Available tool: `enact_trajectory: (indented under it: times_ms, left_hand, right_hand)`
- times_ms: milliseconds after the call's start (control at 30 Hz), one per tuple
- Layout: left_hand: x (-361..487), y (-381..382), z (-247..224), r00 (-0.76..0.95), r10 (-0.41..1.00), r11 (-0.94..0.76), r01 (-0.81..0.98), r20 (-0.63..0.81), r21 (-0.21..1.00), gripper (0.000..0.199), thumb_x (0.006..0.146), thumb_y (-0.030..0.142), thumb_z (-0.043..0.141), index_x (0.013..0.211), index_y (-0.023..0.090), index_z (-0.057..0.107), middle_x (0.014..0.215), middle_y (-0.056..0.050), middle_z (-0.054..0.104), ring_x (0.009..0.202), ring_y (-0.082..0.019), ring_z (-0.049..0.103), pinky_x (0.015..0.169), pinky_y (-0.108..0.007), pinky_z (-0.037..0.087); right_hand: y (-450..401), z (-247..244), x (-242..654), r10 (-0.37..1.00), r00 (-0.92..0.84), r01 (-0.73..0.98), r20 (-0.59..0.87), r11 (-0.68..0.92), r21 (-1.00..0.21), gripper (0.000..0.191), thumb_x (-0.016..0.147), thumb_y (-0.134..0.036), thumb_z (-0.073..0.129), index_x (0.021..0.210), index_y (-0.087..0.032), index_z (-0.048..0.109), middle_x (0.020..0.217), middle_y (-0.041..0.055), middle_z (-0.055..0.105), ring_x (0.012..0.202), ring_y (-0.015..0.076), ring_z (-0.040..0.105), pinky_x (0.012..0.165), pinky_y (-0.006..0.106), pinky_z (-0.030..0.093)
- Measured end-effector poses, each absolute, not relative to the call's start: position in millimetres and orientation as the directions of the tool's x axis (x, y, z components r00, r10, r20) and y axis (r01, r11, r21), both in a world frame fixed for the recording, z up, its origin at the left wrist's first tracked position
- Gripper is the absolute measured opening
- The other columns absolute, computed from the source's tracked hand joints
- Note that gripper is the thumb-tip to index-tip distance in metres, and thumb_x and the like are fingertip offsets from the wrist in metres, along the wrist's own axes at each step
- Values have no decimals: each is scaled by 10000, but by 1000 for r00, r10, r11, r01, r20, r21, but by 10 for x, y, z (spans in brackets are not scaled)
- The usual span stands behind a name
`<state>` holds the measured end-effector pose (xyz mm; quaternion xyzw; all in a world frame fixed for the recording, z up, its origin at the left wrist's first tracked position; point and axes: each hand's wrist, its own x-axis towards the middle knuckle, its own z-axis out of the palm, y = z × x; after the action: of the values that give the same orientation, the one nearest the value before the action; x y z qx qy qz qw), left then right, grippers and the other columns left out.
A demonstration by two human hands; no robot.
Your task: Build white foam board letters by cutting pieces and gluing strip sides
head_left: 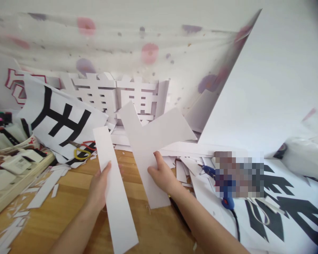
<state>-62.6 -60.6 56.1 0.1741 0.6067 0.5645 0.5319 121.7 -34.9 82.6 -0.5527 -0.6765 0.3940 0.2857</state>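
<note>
My left hand [99, 185] is closed on a long white strip [119, 204] of stiff board, its thumb lying on the face. The strip is held tilted above the wooden table. In my right hand [163, 174] is a larger white board cutout [145, 148], with a straight stem and a broad arm branching to the upper right. Its thumb presses on the front, while the other fingers are mostly hidden. The two pieces are apart, side by side. Right of my right hand lies a blue glue gun [228, 197] with a black cord.
Scissors [83, 150] with red and yellow handles lie on a sheet with a black printed character [65, 118]. White cut-out characters [137, 95] lean at the back. Scraps [46, 188] litter the table [76, 190] left of a tray [21, 190]. A large white board [254, 88] stands right.
</note>
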Motion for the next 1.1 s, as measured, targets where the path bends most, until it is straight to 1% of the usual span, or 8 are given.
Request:
enact_trajectory:
  times_ms: [133, 200, 367, 533, 700, 833, 933, 1100]
  left_hand:
    - [-675, -589, 597, -293, 819, 278, -550, -494, 787, 426, 862, 457, 397, 906, 112, 644, 852, -110, 676, 739, -189, 649, 585, -257, 538]
    - [-720, -581, 598, -279, 839, 222, -607, -467, 763, 444, 861, 480, 373, 883, 119, 631, 799, -92, 659, 687, -185, 631, 622, -300, 546]
    - [-831, -602, 578, 25, 916, 297, -711, -400, 637, 379, 851, 429, 411, 923, 116, 612, 755, -88, 588, 627, -170, 558, 566, -312, 508]
    - [-821, -603, 526, 259, 932, 358, -766, -253, 534, 465, 872, 404, 385, 1164, 66, 516, 721, -57, 490, 596, -112, 469, 461, -196, 419]
    - [-824, -537, 341, 531, 834, 540, -728, -150, 422, 498, 859, 490, 368, 1064, 71, 540, 678, -18, 440, 456, -53, 354, 309, -120, 272]
    - [-815, -524, 232, 626, 775, 604, -690, -91, 398, 454, 854, 501, 373, 960, 101, 560, 637, 2, 439, 360, -21, 243, 245, -117, 189]
    - [-796, -520, 185, 641, 751, 640, -652, -155, 405, 435, 854, 500, 362, 897, 128, 581, 536, 20, 405, 303, -25, 202, 214, -132, 112]
    - [-766, -483, 72, 579, 718, 694, -552, -386, 462, 348, 900, 267, 256, 887, 199, 597, 417, 40, 344, 231, -70, 199, 207, -169, 94]
  right_hand:
    - [-74, 850, 1255, 956, -281, 579, -86, 98, -809, 486, 723, -164, 437, 1207, -212, 420, 1046, 47, 629, 872, 191, 607, 755, 313, 458]
    - [35, 802, 1272, 938, -332, 608, -102, 130, -783, 500, 707, -144, 466, 1203, -211, 458, 1087, 49, 623, 930, 195, 595, 791, 310, 451]
    - [278, 656, 1291, 895, -422, 697, -143, 219, -683, 413, 732, -106, 559, 1128, -223, 557, 1102, 31, 621, 971, 177, 581, 836, 298, 454]
    - [453, 472, 1244, 963, -248, 860, -111, 166, -483, 301, 882, -324, 517, 1145, -178, 527, 1166, 76, 542, 968, 194, 563, 810, 406, 481]
    - [438, 324, 1148, 988, -152, 932, -7, 141, -332, 303, 882, -318, 515, 1150, -177, 524, 1165, 79, 541, 979, 198, 558, 819, 405, 476]
    - [209, 390, 1166, 978, -188, 947, 94, 206, -246, 311, 837, -189, 540, 1141, -123, 535, 1143, 146, 542, 1106, 259, 463, 920, 377, 385]
    - [-106, 485, 1346, 965, -240, 944, 110, 258, -203, 252, 828, -197, 526, 1070, -138, 566, 1049, 130, 591, 1034, 271, 498, 871, 380, 393]
    - [-648, 424, 1818, 956, -274, 949, 100, 286, -132, 90, 814, -212, 517, 869, -189, 584, 851, 81, 635, 825, 240, 572, 683, 334, 434]
